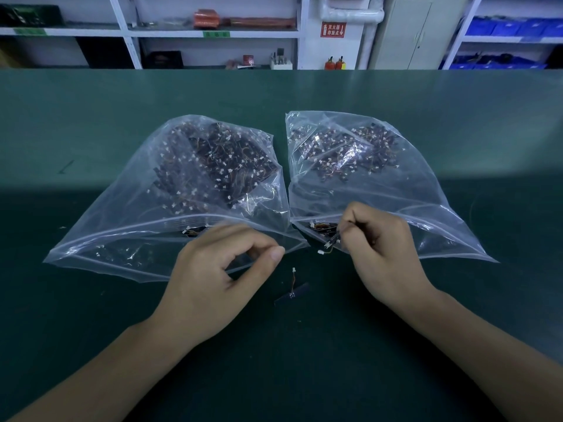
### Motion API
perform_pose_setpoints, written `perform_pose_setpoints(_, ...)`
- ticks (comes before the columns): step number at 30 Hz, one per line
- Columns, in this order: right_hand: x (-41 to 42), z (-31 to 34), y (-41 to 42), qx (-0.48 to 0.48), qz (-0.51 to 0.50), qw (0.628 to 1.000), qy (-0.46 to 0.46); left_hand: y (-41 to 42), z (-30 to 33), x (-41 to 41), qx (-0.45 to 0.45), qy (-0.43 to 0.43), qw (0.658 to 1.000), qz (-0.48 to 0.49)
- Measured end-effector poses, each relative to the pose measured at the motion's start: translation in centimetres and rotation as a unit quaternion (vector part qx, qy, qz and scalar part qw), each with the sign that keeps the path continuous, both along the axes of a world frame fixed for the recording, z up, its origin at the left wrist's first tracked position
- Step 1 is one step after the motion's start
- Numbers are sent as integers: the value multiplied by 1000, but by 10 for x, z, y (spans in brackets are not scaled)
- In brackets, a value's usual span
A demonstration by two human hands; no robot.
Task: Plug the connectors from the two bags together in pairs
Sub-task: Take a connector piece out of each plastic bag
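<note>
Two clear zip bags lie side by side on the green table, mouths toward me. The left bag [128, 208] and the right bag [405, 190] each hold a heap of small dark strips with thin wires and white connectors. My right hand [380, 257] pinches one such part [330, 242] at the right bag's mouth; its white plug [320, 252] hangs just outside. My left hand [219, 275] hovers at the left bag's mouth with fingers curled, thumb and forefinger apart, holding nothing. One loose part [292, 292] lies on the table between my hands.
The green table [91, 315] stretches wide around the bags. Its far edge runs in front of white shelving [128, 32] with boxes, blue bins [511, 27] and a red wall sign. Tiny white scraps lie left of the left bag.
</note>
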State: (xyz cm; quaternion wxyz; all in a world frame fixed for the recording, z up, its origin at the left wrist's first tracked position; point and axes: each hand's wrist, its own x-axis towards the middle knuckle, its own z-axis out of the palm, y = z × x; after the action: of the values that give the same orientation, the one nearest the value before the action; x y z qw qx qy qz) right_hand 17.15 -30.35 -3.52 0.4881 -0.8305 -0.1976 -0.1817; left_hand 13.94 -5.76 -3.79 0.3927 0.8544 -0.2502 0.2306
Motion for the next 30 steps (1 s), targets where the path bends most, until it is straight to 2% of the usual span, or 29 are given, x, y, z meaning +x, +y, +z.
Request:
perform_pose_setpoints(4,7,-1,-6,-30,-50,998,3,1,-1,1,5,2,1000,5)
perform_pose_setpoints(9,12,3,-14,-49,-91,994,-44,2,-1,1,6,-1,1000,9)
perform_pose_setpoints(15,19,4,-26,-40,-108,993,-23,3,0,1,5,-6,1000,17)
perform_pose_setpoints(20,21,0,-25,-157,-117,977,-86,3,0,1,5,-4,1000,21)
perform_pose_setpoints(30,24,-5,-29,-181,-107,976,-61,10,-1,6,18,-3,998,63)
